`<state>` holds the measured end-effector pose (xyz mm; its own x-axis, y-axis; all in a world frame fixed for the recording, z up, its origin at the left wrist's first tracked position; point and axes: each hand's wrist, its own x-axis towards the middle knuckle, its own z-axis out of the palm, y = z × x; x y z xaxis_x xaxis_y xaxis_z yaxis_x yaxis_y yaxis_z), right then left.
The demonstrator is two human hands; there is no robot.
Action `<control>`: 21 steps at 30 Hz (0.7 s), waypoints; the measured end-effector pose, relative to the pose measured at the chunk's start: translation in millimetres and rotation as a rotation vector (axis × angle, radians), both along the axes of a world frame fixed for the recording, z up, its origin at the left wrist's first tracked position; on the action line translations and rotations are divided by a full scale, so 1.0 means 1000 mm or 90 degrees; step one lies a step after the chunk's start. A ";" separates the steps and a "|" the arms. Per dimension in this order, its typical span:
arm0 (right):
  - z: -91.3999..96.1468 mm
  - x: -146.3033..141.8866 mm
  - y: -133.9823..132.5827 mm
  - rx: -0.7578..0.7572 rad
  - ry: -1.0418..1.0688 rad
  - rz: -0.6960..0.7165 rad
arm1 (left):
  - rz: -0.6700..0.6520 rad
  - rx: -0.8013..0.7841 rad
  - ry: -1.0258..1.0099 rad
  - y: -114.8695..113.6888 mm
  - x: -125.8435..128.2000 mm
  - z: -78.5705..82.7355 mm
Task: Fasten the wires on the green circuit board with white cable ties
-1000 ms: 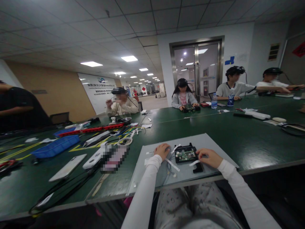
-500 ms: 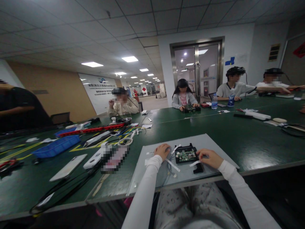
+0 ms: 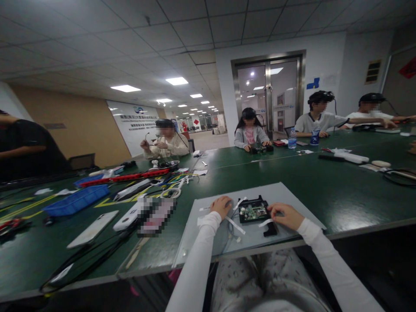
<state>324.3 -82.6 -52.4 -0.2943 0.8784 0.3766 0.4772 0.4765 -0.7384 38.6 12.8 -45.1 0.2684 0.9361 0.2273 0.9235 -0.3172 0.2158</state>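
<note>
Circuit board (image 3: 252, 211) on grey panel (image 3: 283, 193), left hand (image 3: 221, 207) at its 9 o'clock, right hand (image 3: 286, 215) at 3, apart, grips unclear; looks like board handling, next move needs a steady hold.

A green circuit board (image 3: 252, 212), dotted with small components, lies face up inside a flat black plastic frame (image 3: 269, 230) between the left hand (image 3: 221, 206) and right hand (image 3: 287, 216). The frame's right edge meets the right hand's fingertips; thin loose wires (image 3: 230, 227) trail just beside the left hand.
</note>
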 end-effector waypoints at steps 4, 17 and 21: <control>0.000 0.000 0.000 0.001 -0.004 -0.003 | -0.001 0.001 0.001 0.000 0.000 0.000; -0.005 0.000 0.005 0.026 -0.011 -0.019 | 0.005 -0.008 0.009 -0.002 0.002 0.004; -0.001 0.004 0.001 0.059 -0.046 -0.062 | 0.007 -0.009 0.010 -0.004 0.001 0.006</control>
